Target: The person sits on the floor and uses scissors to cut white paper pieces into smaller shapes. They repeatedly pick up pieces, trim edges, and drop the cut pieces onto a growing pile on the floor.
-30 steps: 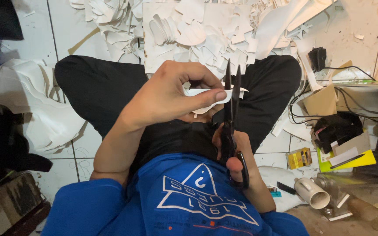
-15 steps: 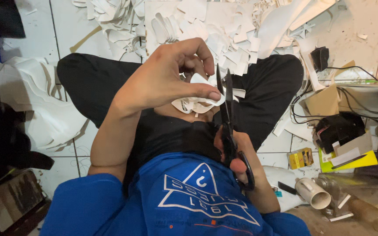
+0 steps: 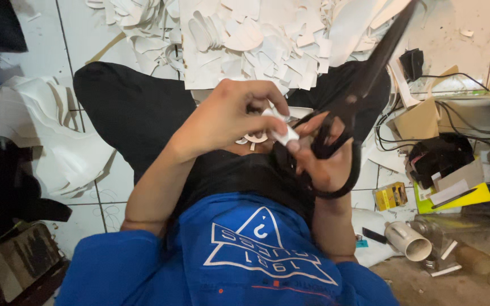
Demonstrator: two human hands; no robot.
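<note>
My left hand (image 3: pixel 228 122) pinches a small white cut-out piece (image 3: pixel 276 127) in front of my lap. My right hand (image 3: pixel 324 156) grips the handles of large black scissors (image 3: pixel 364 85), whose closed blades point up and to the right, away from the piece. The fingertips of both hands meet at the white piece. I sit cross-legged in black trousers and a blue shirt.
A heap of white offcuts (image 3: pixel 245 34) covers the tiled floor ahead of my knees. More white sheets (image 3: pixel 58 141) lie at the left. At the right are cables, a cardboard box (image 3: pixel 421 119), a yellow pad (image 3: pixel 455 195) and a white tube (image 3: pixel 408 241).
The scissors have swung from upright, cutting the white piece, to tilted up and right, off the piece. My right hand has risen to meet my left hand at the piece.
</note>
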